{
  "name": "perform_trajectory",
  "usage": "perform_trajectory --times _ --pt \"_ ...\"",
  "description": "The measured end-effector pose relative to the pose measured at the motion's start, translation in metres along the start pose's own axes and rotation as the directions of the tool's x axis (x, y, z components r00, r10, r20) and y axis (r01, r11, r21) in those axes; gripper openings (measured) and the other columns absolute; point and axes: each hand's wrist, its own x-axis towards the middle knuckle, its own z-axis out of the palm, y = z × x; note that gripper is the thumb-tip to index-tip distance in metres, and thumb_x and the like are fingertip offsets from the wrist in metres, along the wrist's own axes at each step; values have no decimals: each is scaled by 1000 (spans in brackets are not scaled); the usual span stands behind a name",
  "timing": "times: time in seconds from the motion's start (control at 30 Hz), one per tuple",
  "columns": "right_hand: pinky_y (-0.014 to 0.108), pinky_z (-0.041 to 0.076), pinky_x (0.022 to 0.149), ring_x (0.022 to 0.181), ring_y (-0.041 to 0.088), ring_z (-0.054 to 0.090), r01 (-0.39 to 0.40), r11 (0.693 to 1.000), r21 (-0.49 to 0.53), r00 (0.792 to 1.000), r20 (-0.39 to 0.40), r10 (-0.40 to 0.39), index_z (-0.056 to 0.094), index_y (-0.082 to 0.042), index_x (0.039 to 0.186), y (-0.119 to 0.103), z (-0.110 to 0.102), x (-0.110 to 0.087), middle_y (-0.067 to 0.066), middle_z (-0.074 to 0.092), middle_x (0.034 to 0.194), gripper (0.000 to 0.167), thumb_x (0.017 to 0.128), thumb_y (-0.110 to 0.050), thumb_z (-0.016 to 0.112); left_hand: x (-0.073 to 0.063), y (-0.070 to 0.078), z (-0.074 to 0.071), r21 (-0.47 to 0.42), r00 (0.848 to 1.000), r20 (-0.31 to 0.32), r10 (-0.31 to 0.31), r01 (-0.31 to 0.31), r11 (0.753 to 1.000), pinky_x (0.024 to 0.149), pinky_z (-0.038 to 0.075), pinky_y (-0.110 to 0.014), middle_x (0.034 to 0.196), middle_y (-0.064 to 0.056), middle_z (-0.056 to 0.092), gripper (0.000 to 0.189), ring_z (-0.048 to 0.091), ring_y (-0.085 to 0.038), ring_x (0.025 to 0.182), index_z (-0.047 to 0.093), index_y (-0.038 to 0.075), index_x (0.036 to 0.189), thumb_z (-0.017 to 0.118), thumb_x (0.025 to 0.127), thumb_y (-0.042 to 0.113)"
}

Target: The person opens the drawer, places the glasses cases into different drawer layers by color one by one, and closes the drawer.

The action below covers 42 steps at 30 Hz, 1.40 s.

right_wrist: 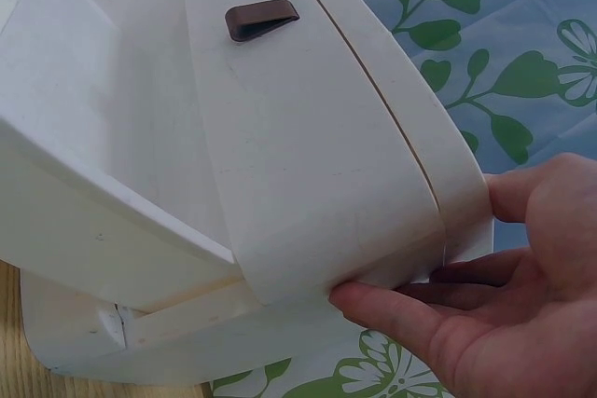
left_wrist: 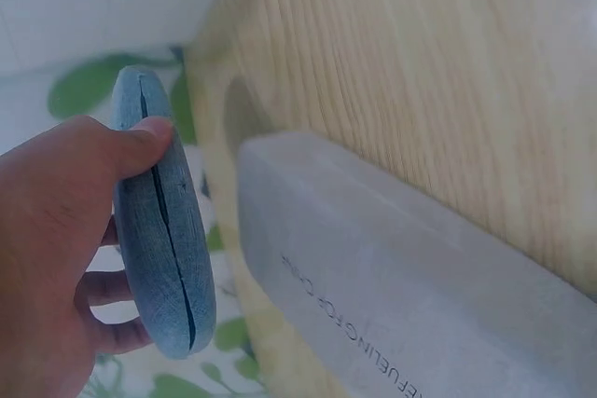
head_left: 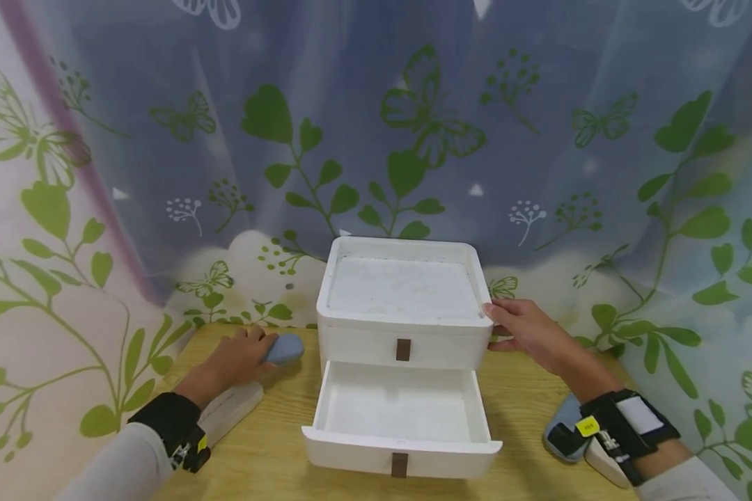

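Note:
My left hand point(head_left: 243, 356) grips a blue-grey oval case point(left_wrist: 168, 230) that looks like a glasses case, with a dark seam along its edge. The thumb lies across the seam, and the other fingers are behind the case. Just below it, a long pale case point(left_wrist: 373, 258) with printed lettering lies on the table. My right hand point(head_left: 529, 330) presses its fingertips against the right side and top rim of a white drawer unit point(head_left: 401, 316). The unit's lower drawer point(head_left: 401, 452) is pulled out, while its upper drawer point(head_left: 366, 346) is closed. Both have brown pull tabs.
Partly under the right wrist, a blue case point(head_left: 564, 424) and a pale case point(head_left: 604, 463) lie on the wooden table point(head_left: 269, 452). Behind the drawer unit hangs a curtain point(head_left: 351, 139) patterned with leaves and butterflies, and it runs along both sides.

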Motion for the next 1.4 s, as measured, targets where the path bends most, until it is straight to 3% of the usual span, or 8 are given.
perform_trajectory --times 0.43,0.8,1.17,1.4 --pt "47 57 104 136 45 57 -11 1000 -15 1000 -8 11 28 5 161 -1 -4 0 32 44 156 68 112 -39 45 -17 41 -39 74 988 -31 151 -149 986 70 54 -50 127 -15 65 59 65 -36 104 60 8 143 74 95 40" --pt "46 58 103 134 44 58 -12 1000 -10 1000 -3 12 28 4 161 0 -1 -1 33 45 155 67 112 -38 45 -34 54 -66 24 980 56 190 -192 981 70 54 -44 128 -11 65 60 64 -30 104 58 11 147 68 98 45" --pt "47 57 104 133 41 60 -1 1000 -9 1000 5 1 27 3 161 -1 0 1 32 44 156 69 111 -39 46 -48 63 -93 48 978 -12 209 -208 977 77 59 -48 130 -11 65 60 66 -32 111 57 12 148 66 99 47" --pt "47 57 104 135 44 58 2 1000 -9 1000 5 -2 27 4 161 0 1 0 33 44 156 68 112 -38 45 -57 72 -113 11 979 -36 199 -199 980 79 59 -48 131 -8 66 61 66 -29 113 57 15 149 63 100 52"
